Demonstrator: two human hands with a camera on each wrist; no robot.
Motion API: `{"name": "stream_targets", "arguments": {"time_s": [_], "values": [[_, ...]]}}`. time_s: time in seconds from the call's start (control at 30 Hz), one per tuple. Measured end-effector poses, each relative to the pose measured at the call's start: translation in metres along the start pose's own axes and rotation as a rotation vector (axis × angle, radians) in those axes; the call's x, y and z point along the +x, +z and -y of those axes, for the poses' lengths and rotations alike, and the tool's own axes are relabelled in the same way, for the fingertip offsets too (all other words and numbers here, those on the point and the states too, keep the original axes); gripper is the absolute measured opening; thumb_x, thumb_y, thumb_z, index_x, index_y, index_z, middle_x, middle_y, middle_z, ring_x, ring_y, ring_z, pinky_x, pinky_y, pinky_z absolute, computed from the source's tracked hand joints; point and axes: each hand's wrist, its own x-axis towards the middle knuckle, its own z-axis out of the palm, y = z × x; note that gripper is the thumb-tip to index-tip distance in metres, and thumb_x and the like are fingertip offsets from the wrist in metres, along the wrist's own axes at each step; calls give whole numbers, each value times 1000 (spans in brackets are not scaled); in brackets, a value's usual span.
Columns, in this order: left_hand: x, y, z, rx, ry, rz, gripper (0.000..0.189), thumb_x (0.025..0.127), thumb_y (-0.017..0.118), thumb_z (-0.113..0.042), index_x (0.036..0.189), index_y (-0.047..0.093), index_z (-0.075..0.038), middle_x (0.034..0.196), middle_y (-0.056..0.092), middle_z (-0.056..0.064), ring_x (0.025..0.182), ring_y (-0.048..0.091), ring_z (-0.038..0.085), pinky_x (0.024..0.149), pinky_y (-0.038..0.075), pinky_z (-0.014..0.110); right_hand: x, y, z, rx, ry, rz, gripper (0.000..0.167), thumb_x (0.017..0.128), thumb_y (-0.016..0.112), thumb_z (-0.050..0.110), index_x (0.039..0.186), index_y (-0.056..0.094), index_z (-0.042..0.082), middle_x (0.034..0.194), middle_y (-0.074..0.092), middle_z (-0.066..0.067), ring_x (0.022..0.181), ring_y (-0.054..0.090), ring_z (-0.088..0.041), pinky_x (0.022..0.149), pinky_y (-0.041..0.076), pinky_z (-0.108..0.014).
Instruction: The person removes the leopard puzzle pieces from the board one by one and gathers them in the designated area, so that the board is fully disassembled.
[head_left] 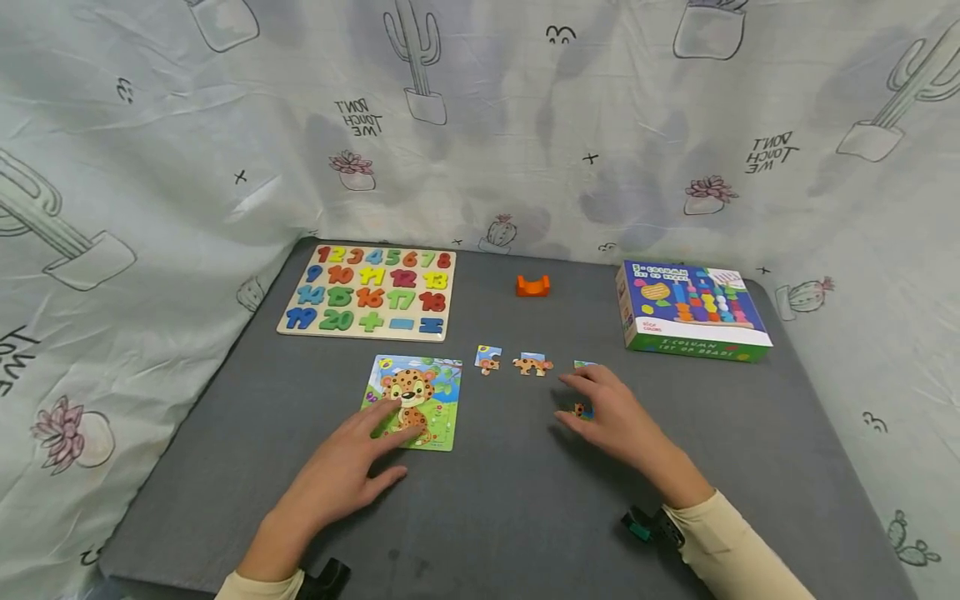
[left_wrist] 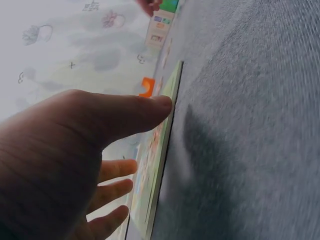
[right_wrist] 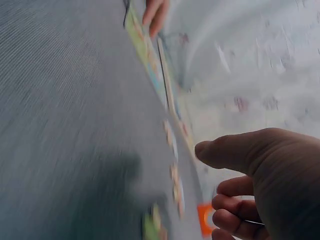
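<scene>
My left hand [head_left: 347, 467] is over the lower left of a leopard jigsaw puzzle [head_left: 446, 400], its fingers spread. Whether the fingertips touch the picture, I cannot tell. In the left wrist view the thumb [left_wrist: 135, 115] is beside the puzzle's edge. Two loose puzzle pieces [head_left: 533, 364] lie right of the board. My right hand [head_left: 618, 417] hovers with parted fingers by more pieces [head_left: 582, 411], which it partly hides. Nothing shows between thumb and fingers in the right wrist view, where a green piece [right_wrist: 150, 227] lies below.
Behind the puzzle lies a wooden number board [head_left: 360, 332] with coloured numerals. An orange plastic piece [head_left: 532, 287] stands at the back middle. The boxed bead set [head_left: 693, 312] sits at the back right of the grey table [head_left: 495, 517]. A printed curtain [head_left: 480, 125] surrounds the back and sides.
</scene>
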Motion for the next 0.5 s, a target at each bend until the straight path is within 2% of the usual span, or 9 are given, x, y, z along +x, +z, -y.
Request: {"name": "stream_targets", "arguments": {"time_s": [0.23, 0.5], "values": [[-9, -6, 11, -13, -24, -4, 53, 95, 87, -35, 146, 73, -26, 168, 43, 15, 155, 39, 42, 115, 45, 65, 43, 31, 44, 47, -119, 36, 64, 89, 94, 30, 141, 71, 0, 131, 66, -15, 119, 62, -32, 103, 56, -53], [-12, -4, 24, 2, -6, 5, 55, 95, 87, -34, 148, 71, -28, 168, 43, 16, 153, 42, 43, 111, 48, 65, 83, 69, 83, 63, -152, 147, 64, 96, 87, 36, 145, 67, 0, 137, 63, -14, 125, 59, -31, 104, 55, -47]]}}
